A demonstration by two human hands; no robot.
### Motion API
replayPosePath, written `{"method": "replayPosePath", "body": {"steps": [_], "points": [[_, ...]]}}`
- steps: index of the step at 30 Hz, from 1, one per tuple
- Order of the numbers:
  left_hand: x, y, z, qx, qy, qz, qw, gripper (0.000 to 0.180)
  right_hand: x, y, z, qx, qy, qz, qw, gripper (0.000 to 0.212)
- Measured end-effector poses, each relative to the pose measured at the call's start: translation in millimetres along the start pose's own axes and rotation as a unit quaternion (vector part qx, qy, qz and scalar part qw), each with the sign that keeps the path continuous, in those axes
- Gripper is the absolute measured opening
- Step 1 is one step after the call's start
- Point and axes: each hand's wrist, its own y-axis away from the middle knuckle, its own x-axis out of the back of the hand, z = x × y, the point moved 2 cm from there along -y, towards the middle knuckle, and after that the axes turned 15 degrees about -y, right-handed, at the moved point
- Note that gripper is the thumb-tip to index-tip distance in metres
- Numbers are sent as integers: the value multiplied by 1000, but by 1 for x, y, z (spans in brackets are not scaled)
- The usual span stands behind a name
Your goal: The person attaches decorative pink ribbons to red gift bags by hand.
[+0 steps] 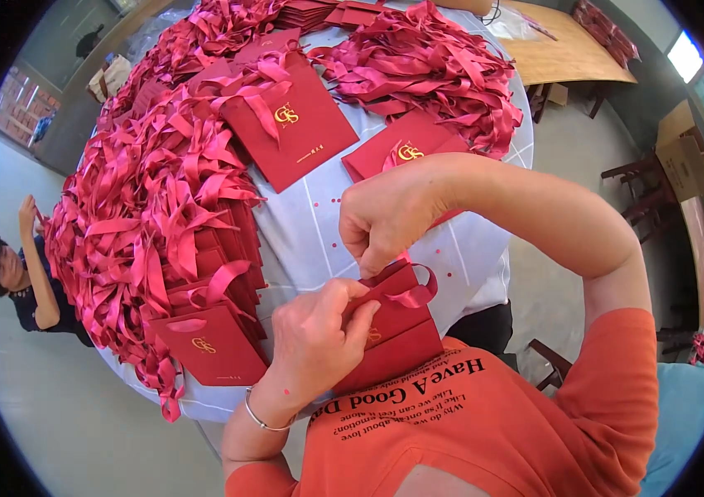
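A red paper gift bag (406, 331) with a gold emblem lies against my orange shirt at the table's near edge. My left hand (319, 327) is closed on the bag's upper left edge, thumb and forefinger pinching it. Just above, my right hand (393, 215) comes down from the right, its fingertips pressed together at the bag's top edge. What those fingertips pinch is hidden. From the bag's top loops a pink ribbon handle (418, 290), hanging to the right.
Stacks of red bags with tangled pink ribbons (153, 207) cover the table's left side; another heap (434, 66) lies at the back right. Single bags (294, 124) rest between them. Small red dots lie on the white tablecloth (302, 224). Another person (25, 273) is at the far left.
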Motion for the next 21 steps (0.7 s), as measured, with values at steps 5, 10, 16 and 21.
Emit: {"method": "replayPosePath", "body": {"steps": [5,10,16,21], "points": [[6,2,2,13,-15,-1,1000,17,-7,12,-11,52,-53,40,996,27],[6,3,5,-22,-29,13,999,17,-16,5,-3,2,26,15,1000,40],[5,4,12,-61,-44,34,997,15,-17,-10,12,-62,-54,-131,988,35],[6,2,-5,61,100,-85,990,14,-27,-5,14,-63,-122,51,989,30]]}}
